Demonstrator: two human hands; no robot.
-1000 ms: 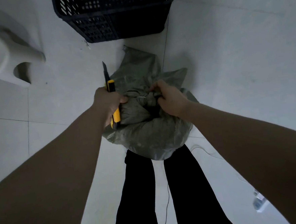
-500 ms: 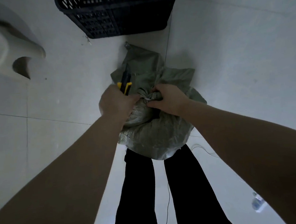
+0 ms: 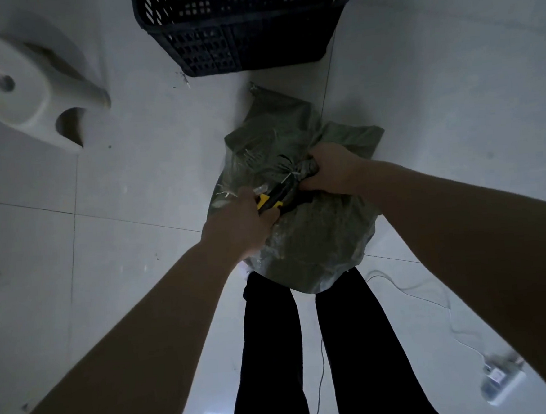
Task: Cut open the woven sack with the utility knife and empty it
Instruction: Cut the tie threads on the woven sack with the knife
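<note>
A grey-green woven sack (image 3: 312,239) stands full on the white tiled floor in front of my legs. Its neck is bunched and tied with a thin pale string. My right hand (image 3: 333,170) grips the bunched neck from the right. My left hand (image 3: 240,222) holds a yellow and black utility knife (image 3: 274,198), which points up and to the right at the tied neck. The blade tip is hidden against the dark folds of the neck.
A black perforated plastic crate (image 3: 242,24) stands on the floor beyond the sack. A white plastic stool (image 3: 21,92) is at the upper left. A thin white cable (image 3: 430,302) runs to a small white device (image 3: 500,381) at the lower right.
My left hand has swung the knife from upright at the sack's left side down to its tied neck. The right hand keeps its grip on the neck. The view has shifted slightly.
</note>
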